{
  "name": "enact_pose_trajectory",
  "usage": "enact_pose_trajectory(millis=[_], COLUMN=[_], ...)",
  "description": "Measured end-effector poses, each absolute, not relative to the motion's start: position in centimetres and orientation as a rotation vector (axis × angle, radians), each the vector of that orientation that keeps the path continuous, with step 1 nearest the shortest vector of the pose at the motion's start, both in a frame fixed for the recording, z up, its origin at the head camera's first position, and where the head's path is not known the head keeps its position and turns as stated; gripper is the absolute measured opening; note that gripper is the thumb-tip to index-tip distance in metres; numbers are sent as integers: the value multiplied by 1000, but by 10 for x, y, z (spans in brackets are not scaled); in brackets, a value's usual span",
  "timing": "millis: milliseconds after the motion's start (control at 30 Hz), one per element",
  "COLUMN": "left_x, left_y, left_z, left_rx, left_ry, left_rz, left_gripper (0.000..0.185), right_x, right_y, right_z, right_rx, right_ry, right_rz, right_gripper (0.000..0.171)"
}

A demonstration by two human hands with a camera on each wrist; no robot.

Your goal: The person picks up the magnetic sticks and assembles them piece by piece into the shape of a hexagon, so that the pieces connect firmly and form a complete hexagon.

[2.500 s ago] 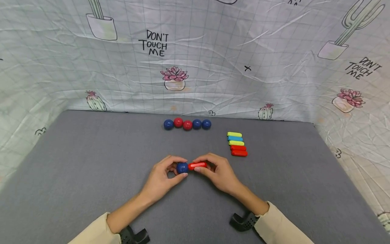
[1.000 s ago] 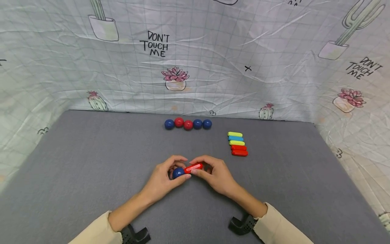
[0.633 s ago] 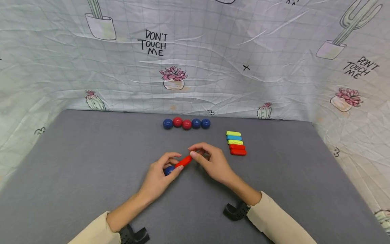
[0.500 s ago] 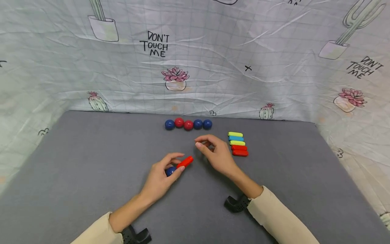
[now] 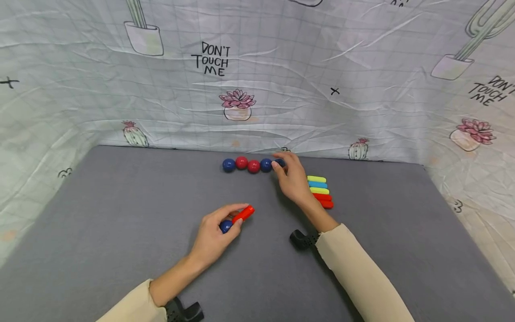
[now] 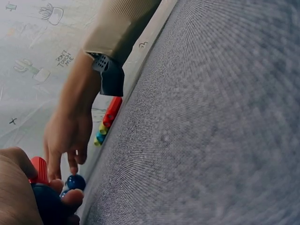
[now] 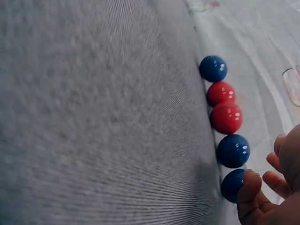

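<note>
My left hand holds a blue ball with a short red rod at its side, the thumb across the rod's near end; the fingers partly cover the ball. In the left wrist view the red rod stands against the dark blue ball. My right hand is at the rightmost blue ball of a row along the back. Its thumb overlaps that blue ball in the right wrist view, while the other fingers look spread beyond it; firm contact is unclear.
Left of that ball sit a blue ball, two red balls and another blue ball. Yellow, blue and red rods lie stacked under the right forearm, partly hidden. A patterned cloth rises behind the grey tabletop.
My right hand let go of the red rod and moved back and right to the row of balls. The left hand has kept the rod and ball, now tilted up to the right.
</note>
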State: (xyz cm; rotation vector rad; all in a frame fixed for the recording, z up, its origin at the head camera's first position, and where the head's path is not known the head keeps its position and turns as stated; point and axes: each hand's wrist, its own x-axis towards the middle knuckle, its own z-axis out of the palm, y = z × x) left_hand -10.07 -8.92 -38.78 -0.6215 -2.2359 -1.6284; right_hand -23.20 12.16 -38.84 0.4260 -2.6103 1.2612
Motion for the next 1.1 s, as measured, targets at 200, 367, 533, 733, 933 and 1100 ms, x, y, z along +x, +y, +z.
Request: enact_pose_trajectory(millis=[200,367,533,733,933,1100], left_x=[-101,-102,-102,-101,-101,-102], left_y=[-87,-88,-87,-88,-88,-87], left_z=[-389,-390,-391,-390,-390,-389], left_rx=[-648,-649,-644,-644,-637,-624], left_ry=[-2197,-2202,-2202,-2194,-2196,-2211], left_rz=[-1637,-1662,-1651,-1631,-1625,-1623], left_gripper=[30,29,29,29,30,30], right_x=[-240,-240,-239,-236,-233,-229], right_y=[124,125,125,124,123,125], right_z=[-392,-395,-396,-395,-394,-392], right_rx=[447,451,436,326,226,190], right_ry=[-2625,-2650,-2659,-2696,-2759,-2775], right_rz=[1188,1100,1017,1038,1080,1159], right_gripper=[32,28,30,27,31,31])
